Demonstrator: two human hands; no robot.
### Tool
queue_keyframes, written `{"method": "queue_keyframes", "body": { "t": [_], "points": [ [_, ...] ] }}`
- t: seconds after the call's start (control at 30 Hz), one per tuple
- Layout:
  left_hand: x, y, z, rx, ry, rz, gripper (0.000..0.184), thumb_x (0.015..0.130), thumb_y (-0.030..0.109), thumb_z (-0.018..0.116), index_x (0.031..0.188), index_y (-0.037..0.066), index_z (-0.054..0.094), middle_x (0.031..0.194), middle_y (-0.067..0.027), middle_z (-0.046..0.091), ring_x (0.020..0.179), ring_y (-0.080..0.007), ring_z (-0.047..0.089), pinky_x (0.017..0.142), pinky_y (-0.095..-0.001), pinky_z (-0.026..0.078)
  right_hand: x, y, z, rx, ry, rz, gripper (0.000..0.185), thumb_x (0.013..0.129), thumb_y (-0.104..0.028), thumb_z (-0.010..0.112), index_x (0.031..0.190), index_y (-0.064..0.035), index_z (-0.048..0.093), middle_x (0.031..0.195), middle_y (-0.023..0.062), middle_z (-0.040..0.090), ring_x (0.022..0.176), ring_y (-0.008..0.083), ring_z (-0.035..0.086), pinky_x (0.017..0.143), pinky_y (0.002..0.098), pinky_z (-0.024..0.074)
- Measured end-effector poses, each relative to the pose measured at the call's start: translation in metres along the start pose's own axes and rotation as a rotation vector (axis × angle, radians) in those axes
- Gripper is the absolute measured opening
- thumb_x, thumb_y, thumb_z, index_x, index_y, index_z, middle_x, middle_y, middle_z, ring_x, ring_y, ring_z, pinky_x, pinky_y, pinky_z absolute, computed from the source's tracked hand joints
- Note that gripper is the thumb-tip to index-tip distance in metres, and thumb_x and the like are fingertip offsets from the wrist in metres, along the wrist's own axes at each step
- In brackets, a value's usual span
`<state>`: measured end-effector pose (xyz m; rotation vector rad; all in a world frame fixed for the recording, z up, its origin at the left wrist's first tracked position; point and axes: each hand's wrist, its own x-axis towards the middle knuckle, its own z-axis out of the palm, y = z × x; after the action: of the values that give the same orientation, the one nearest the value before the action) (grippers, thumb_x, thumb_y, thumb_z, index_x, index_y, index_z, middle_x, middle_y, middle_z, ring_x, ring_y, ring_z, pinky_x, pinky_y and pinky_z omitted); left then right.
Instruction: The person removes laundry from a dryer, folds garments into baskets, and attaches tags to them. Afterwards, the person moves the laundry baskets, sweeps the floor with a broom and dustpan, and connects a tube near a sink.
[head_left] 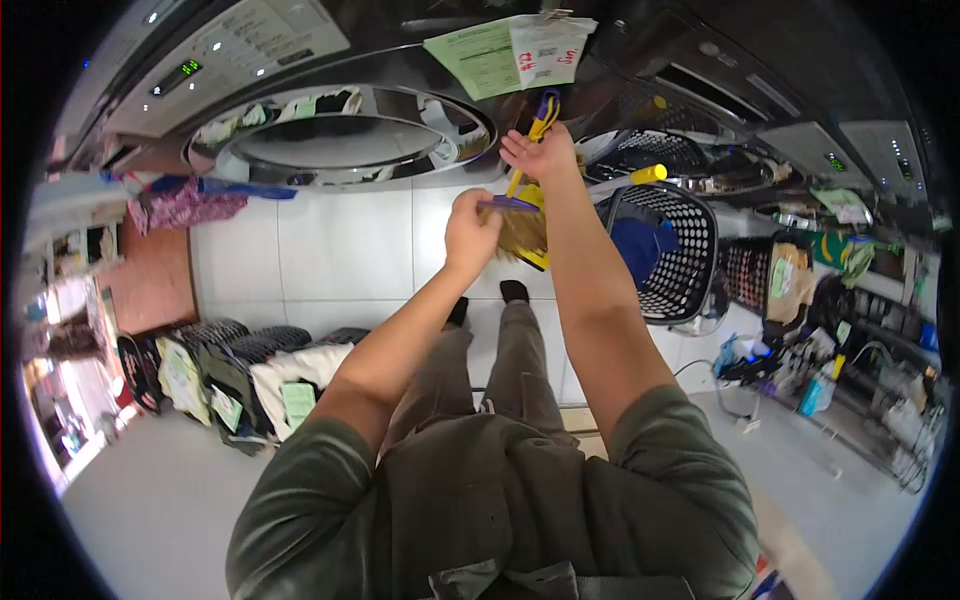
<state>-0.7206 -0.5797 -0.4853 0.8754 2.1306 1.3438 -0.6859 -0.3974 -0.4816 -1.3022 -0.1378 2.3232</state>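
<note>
My left hand [472, 235] is closed at the purple head of a broom [512, 203], its fingertips partly hidden. Tan bristles hang down from that head. The yellow handle of the broom rises past my right hand [540, 153], which is palm up with its fingers stretched out and apart, close to the handle or touching it. Behind the bristles shows a yellow dustpan [538, 262], partly hidden by the broom and my right forearm; a pale stick with a yellow end [648, 174] reaches out to the right.
A front-loading washer or dryer [340, 135] is ahead, with green and white papers [515, 55] clipped above. To the right are a black perforated basket [690, 245] holding dark blue cloth and a cluttered shelf [850, 400]. Several bags [230, 385] line the left.
</note>
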Motion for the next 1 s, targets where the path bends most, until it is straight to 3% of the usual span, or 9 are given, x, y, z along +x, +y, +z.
{"method": "queue_keyframes", "body": {
  "t": [0.1,0.17,0.27,0.43,0.5,0.57,0.7,0.8,1.0],
  "points": [
    [0.004,0.026,-0.031,0.029,-0.113,0.084,0.020,0.070,0.005,0.058,0.088,0.004,0.052,0.094,-0.0070,0.056,0.079,-0.0189,0.055,0.066,-0.0276,0.043,0.030,0.008,-0.019,0.462,0.240,0.028,0.038,0.083,-0.033,0.042,0.113,-0.0108,0.036,0.105,0.0148,0.044,0.094,0.0290,0.046,0.084,0.0456,0.0374],
    [0.020,0.057,-0.038,0.001,-0.075,0.496,0.024,0.069,0.005,0.059,0.091,0.004,0.053,0.096,-0.0084,0.056,0.080,-0.0200,0.055,0.069,-0.0279,0.043,0.035,0.022,-0.051,0.655,0.035,-0.014,0.023,0.082,-0.026,0.044,0.094,-0.0070,0.045,0.091,0.0140,0.048,0.081,0.0275,0.052,0.073,0.0414,0.0467],
    [0.055,0.097,-0.008,0.018,-0.325,0.684,0.039,0.067,0.014,0.062,0.103,0.005,0.050,0.099,-0.0108,0.055,0.082,-0.0225,0.054,0.072,-0.0302,0.043,-0.079,0.075,-0.065,0.825,0.228,-0.135,0.013,0.078,-0.014,0.044,0.075,-0.0022,0.047,0.068,0.0116,0.049,0.062,0.0233,0.054,0.058,0.0335,0.0514],
    [0.100,0.117,0.104,0.274,-0.810,0.643,0.078,0.057,0.031,0.071,0.122,0.008,0.035,0.107,-0.0154,0.052,0.089,-0.0240,0.053,0.077,-0.0325,0.042,-0.148,0.171,-0.194,0.773,-0.235,0.140,0.018,0.073,-0.005,0.044,0.090,0.0029,0.044,0.060,0.0049,0.045,0.045,0.0115,0.044,0.039,0.0196,0.0398],
    [0.113,0.098,0.160,0.252,-0.820,0.826,0.084,0.054,0.033,0.073,0.124,0.008,0.033,0.110,-0.0155,0.051,0.098,-0.0248,0.051,0.083,-0.0295,0.040,-0.207,0.182,-0.201,0.774,-0.157,0.273,0.020,0.075,-0.006,0.044,0.094,0.0010,0.044,0.059,0.0027,0.044,0.040,0.0087,0.040,0.036,0.0198,0.0370],
    [0.116,0.087,0.197,0.161,-1.157,0.661,0.072,0.057,0.019,0.073,0.120,0.008,0.040,0.109,-0.0091,0.053,0.099,-0.0179,0.050,0.084,-0.0269,0.039,-0.256,0.200,-0.223,0.700,-0.143,0.266,0.020,0.078,-0.008,0.045,0.096,-0.0008,0.044,0.058,0.0019,0.044,0.039,0.0077,0.039,0.034,0.0192,0.0361],
    [0.080,0.129,0.165,0.505,-1.434,0.617,0.018,0.066,0.021,0.067,0.070,0.008,0.056,0.059,0.0002,0.054,0.060,-0.0127,0.050,0.059,-0.0283,0.042,-0.383,0.227,-0.260,0.460,0.048,0.191,0.026,0.079,-0.010,0.047,0.102,-0.0015,0.043,0.060,0.0020,0.044,0.037,0.0066,0.038,0.032,0.0174,0.0339],
    [0.070,0.115,0.145,0.390,-1.401,0.848,0.023,0.072,0.029,0.061,0.073,0.007,0.056,0.063,-0.0055,0.055,0.061,-0.0150,0.051,0.060,-0.0284,0.042,-0.468,0.228,-0.256,0.308,0.230,0.171,0.030,0.077,-0.007,0.049,0.105,-0.0013,0.043,0.061,0.0041,0.044,0.035,0.0070,0.038,0.031,0.0182,0.0331],
    [0.069,0.076,0.033,0.261,-1.070,0.662,0.024,0.072,0.027,0.063,0.078,0.004,0.061,0.071,-0.0074,0.060,0.064,-0.0154,0.056,0.062,-0.0263,0.044,-0.524,0.247,-0.305,0.104,0.529,0.140,0.027,0.076,-0.009,0.050,0.101,-0.0023,0.045,0.059,0.0047,0.044,0.035,0.0095,0.040,0.031,0.0213,0.0334]
  ]
}}
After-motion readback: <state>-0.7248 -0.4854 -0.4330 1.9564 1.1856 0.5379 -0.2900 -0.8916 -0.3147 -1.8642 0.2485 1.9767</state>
